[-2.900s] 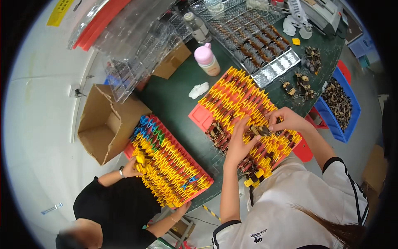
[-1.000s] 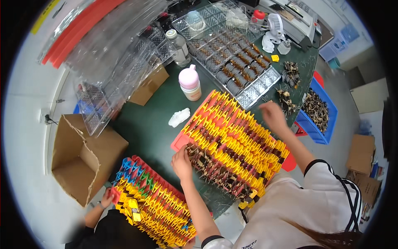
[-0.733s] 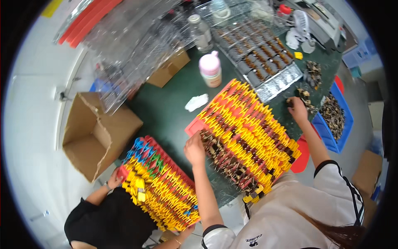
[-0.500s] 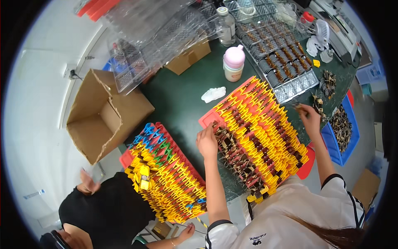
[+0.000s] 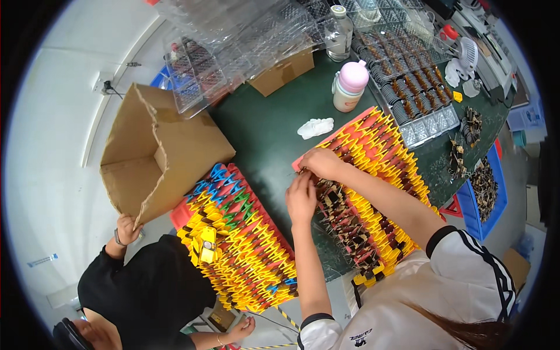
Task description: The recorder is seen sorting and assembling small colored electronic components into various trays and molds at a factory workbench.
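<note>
My left hand (image 5: 301, 199) and my right hand (image 5: 324, 164) meet at the far left corner of a pink tray (image 5: 350, 129). Both sets of fingers are pinched closed there, at the end of a row of small dark parts with thin wire leads (image 5: 344, 216). Whatever the fingertips hold is too small and too covered to name. Rows of yellow clips (image 5: 373, 157) with dark pieces between them fill the rest of this tray. My right forearm crosses over those clips.
Another tray with yellow, blue and green clips (image 5: 242, 245) stands left, beside a black-clothed co-worker whose hand (image 5: 127, 229) grips a cardboard box (image 5: 192, 137). Beyond are a pink-lidded bottle (image 5: 350, 86), white tissue (image 5: 315, 128) and a clear tray of ring-shaped parts (image 5: 431, 133). A blue bin (image 5: 470, 205) holds more parts.
My right hand has come from the loose parts at the right across to my left hand at the tray corner. The co-worker's raised hand has taken hold of the cardboard box.
</note>
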